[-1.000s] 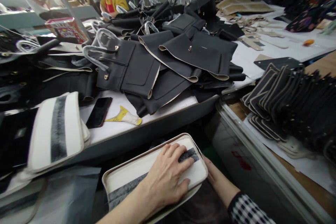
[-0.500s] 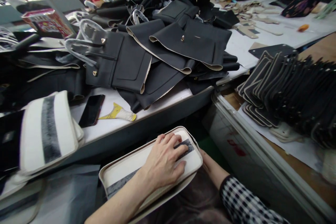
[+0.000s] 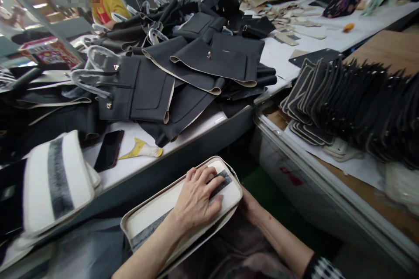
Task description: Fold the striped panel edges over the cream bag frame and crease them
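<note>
A long bag base with rounded corners (image 3: 159, 207) lies tilted over my lap, a white panel with a dark grey strip along its middle and a raised pale rim around it. My left hand (image 3: 198, 194) rests on top of this panel near its right end, fingers spread and slightly bent over the strip. At the right end of the bag base, my right hand (image 3: 250, 207) touches it from the side, its fingers hidden behind the rim. The underside is out of sight.
Black bag pieces (image 3: 150, 87) with plastic-wrapped handles pile on the table ahead. A phone (image 3: 109, 150) and a yellow-and-white piece (image 3: 140, 149) lie near its edge. White striped panels (image 3: 59, 178) stack at left, dark flaps (image 3: 347, 100) at right. A person in yellow (image 3: 109, 6) is behind.
The camera view has shifted, and more of the right forearm shows. My left hand stays on the panel and my right hand at its end.
</note>
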